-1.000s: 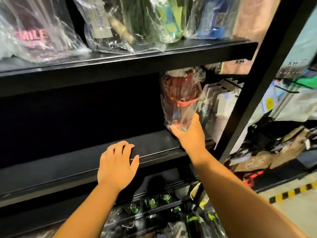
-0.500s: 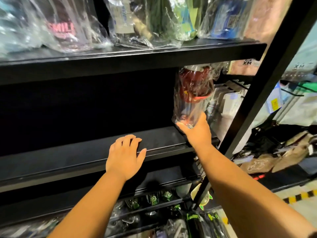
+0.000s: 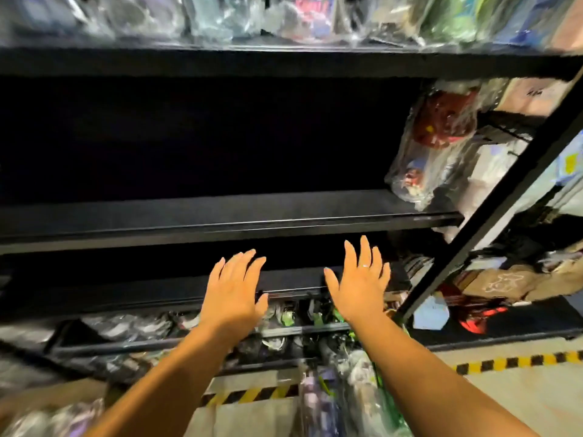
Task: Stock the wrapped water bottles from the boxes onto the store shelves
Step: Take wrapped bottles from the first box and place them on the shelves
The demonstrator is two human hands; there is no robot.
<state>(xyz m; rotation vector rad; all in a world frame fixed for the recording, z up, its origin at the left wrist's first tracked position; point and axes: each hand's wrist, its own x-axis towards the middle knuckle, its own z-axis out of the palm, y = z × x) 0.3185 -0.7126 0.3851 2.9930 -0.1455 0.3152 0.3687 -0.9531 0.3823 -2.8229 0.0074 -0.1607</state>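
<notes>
Bottle (image 3: pixel 441 143) in its wrap stood at the right end of the middle shelf (image 3: pixel 220 216), leaving room beside it, and my left hand (image 3: pixel 235 291) and right hand (image 3: pixel 359 285) hung below, spread flat, holding nothing, free for another.

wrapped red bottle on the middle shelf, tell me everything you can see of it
The wrapped red bottle stands at the far right end of the middle shelf, close to the black upright post. It looks like a dark red bottle with small yellow and red markings, sealed in loose, crinkled clear plastic that catches the light. It leans slightly to the right. Motion blur hides finer detail. Neither hand touches it; the right hand is lower down, open.
</notes>
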